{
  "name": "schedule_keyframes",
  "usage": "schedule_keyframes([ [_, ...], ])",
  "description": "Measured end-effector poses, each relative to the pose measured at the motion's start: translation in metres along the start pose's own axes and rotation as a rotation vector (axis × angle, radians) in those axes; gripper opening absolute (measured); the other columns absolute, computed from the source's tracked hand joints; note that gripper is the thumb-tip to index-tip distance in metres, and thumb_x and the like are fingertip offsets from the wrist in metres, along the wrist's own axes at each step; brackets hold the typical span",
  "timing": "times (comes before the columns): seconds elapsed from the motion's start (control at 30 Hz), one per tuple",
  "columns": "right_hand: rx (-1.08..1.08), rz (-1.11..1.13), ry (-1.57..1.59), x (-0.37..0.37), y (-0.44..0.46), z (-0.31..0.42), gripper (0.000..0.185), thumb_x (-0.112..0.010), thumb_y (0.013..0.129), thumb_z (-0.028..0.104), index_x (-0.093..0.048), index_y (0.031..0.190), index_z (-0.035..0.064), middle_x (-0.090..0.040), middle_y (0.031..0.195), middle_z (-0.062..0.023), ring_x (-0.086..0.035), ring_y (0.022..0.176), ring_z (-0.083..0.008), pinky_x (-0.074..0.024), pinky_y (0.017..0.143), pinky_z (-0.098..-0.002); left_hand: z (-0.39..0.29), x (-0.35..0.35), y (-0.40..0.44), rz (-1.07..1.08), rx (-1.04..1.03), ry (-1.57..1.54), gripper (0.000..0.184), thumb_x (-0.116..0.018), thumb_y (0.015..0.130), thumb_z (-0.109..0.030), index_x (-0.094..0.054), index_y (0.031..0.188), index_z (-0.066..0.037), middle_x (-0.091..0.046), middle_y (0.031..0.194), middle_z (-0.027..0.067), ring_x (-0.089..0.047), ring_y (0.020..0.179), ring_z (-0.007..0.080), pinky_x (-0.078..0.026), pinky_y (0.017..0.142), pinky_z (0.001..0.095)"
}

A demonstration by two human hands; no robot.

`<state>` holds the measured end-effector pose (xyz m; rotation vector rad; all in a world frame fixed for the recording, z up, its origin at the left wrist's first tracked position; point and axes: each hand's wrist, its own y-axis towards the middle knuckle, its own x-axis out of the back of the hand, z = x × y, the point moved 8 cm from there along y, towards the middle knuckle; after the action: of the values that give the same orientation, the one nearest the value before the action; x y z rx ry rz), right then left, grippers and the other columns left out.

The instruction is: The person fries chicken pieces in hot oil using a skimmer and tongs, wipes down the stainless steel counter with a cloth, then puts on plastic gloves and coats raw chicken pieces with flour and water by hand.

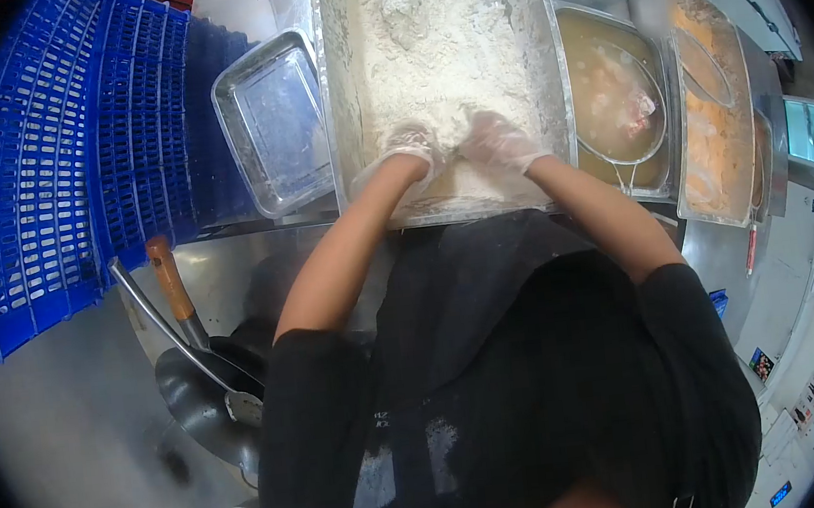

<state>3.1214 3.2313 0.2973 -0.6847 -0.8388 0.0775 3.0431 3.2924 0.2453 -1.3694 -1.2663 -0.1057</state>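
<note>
A long metal tub point(340, 84) holds pale flour point(448, 64) with several coated lumps point(402, 19) toward its far end. Both my hands wear clear plastic gloves dusted with flour and are down in the near end of the tub. My left hand point(413, 146) is by the left side, its fingers mostly hidden by flour and glove. A short gap away, my right hand point(496, 140) angles inward, its fingertips sunk in the flour and blurred. Whether either hand grips anything is hidden.
To the right, a tub of cloudy liquid point(593, 50) holds a wire strainer point(662, 131) with pinkish raw pieces. Beyond stands a tray of orange crumbs point(712, 166). At left are a shallow metal tray point(272, 120), blue plastic crates point(135, 123), a wok point(190, 388) and a ladle point(164, 321).
</note>
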Motion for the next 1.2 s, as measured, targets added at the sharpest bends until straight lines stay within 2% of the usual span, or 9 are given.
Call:
schedule_keyframes([
  [0.17,-0.126,-0.114,0.188,0.023,-0.01,-0.033,0.061,-0.063,0.08,0.041,-0.05,0.122,-0.0014,-0.061,0.102,-0.023,-0.06,0.091,-0.0331,-0.0453,0.084,-0.0383,0.018,0.026,-0.019,-0.229,0.057,-0.424,0.05,-0.061,0.079,-0.038,-0.062,0.111,-0.001,-0.057,0.121,0.0176,-0.054,0.112,0.0296,-0.041,0.095,0.0373],
  [0.23,0.015,0.232,0.407,0.013,-0.011,-0.024,0.058,-0.062,0.083,0.041,-0.051,0.12,-0.0029,-0.062,0.104,-0.0178,-0.058,0.094,-0.0237,-0.0454,0.083,-0.0327,0.026,0.047,-0.035,-0.424,0.069,-0.682,0.048,-0.062,0.079,-0.038,-0.063,0.11,-0.001,-0.057,0.121,0.016,-0.055,0.11,0.0274,-0.041,0.095,0.0367],
  [0.3,0.036,0.183,0.342,0.035,-0.028,-0.005,0.053,-0.062,0.084,0.036,-0.051,0.121,-0.0021,-0.063,0.103,-0.0149,-0.058,0.092,-0.0195,-0.0461,0.08,-0.0305,0.003,0.036,-0.03,0.032,-0.203,-1.302,0.059,-0.068,0.08,-0.028,-0.047,0.128,-0.002,-0.058,0.115,0.0117,-0.055,0.104,0.0212,-0.046,0.09,0.0317],
  [0.63,0.213,-0.571,0.673,0.052,-0.008,-0.068,0.057,-0.067,0.082,0.031,-0.049,0.123,-0.0033,-0.062,0.105,-0.0128,-0.057,0.096,-0.0191,-0.0449,0.085,-0.0302,0.012,0.037,-0.03,-0.018,0.025,-1.694,0.049,-0.055,0.09,-0.014,-0.036,0.132,0.0,-0.054,0.121,0.014,-0.055,0.107,0.0239,-0.049,0.091,0.0379],
  [0.8,0.153,-0.313,0.732,0.052,-0.011,-0.039,0.055,-0.067,0.082,0.03,-0.05,0.122,-0.0037,-0.063,0.102,-0.0135,-0.058,0.097,-0.0194,-0.0448,0.085,-0.0296,0.018,0.036,-0.024,-0.042,-0.259,-2.043,0.053,-0.055,0.09,-0.013,-0.029,0.135,0.0,-0.048,0.126,0.0147,-0.053,0.11,0.026,-0.049,0.092,0.0431],
  [0.97,0.287,-0.311,1.146,0.062,-0.027,-0.024,0.048,-0.067,0.083,0.028,-0.054,0.118,-0.0008,-0.065,0.098,-0.0118,-0.058,0.097,-0.0178,-0.0458,0.084,-0.0303,0.02,0.04,-0.028,-0.091,-0.208,-1.981,0.057,-0.057,0.088,-0.012,-0.027,0.136,0.001,-0.046,0.128,0.0155,-0.052,0.113,0.0254,-0.048,0.093,0.0384],
  [1.07,0.202,-0.478,0.574,0.098,-0.044,0.012,0.048,-0.066,0.082,0.024,-0.051,0.123,0.0039,-0.065,0.097,-0.0129,-0.06,0.097,-0.0207,-0.047,0.083,-0.0323,0.017,0.055,-0.046,-0.114,-0.093,-1.792,0.064,-0.061,0.085,-0.016,-0.027,0.136,0.002,-0.043,0.132,0.0167,-0.051,0.114,0.0264,-0.047,0.095,0.0372],
  [1.13,0.624,-0.789,-0.19,0.118,-0.084,0.06,0.045,-0.068,0.079,0.021,-0.055,0.119,0.0043,-0.063,0.102,-0.0113,-0.061,0.09,-0.0247,-0.0466,0.085,-0.0333,0.015,0.06,-0.06,-0.122,-0.044,-1.609,0.068,-0.063,0.084,-0.02,-0.027,0.136,0.003,-0.041,0.134,0.0173,-0.051,0.114,0.0274,-0.045,0.095,0.0379],
  [1.2,0.516,-0.842,-0.155,0.116,-0.084,0.058,0.041,-0.067,0.079,0.021,-0.057,0.116,0.0052,-0.063,0.1,-0.0119,-0.06,0.088,-0.0269,-0.0474,0.083,-0.0348,0.026,0.08,-0.072,-0.378,0.061,-0.838,0.072,-0.063,0.081,-0.032,-0.031,0.136,0.002,-0.046,0.13,0.0194,-0.051,0.115,0.0304,-0.043,0.096,0.0399],
])
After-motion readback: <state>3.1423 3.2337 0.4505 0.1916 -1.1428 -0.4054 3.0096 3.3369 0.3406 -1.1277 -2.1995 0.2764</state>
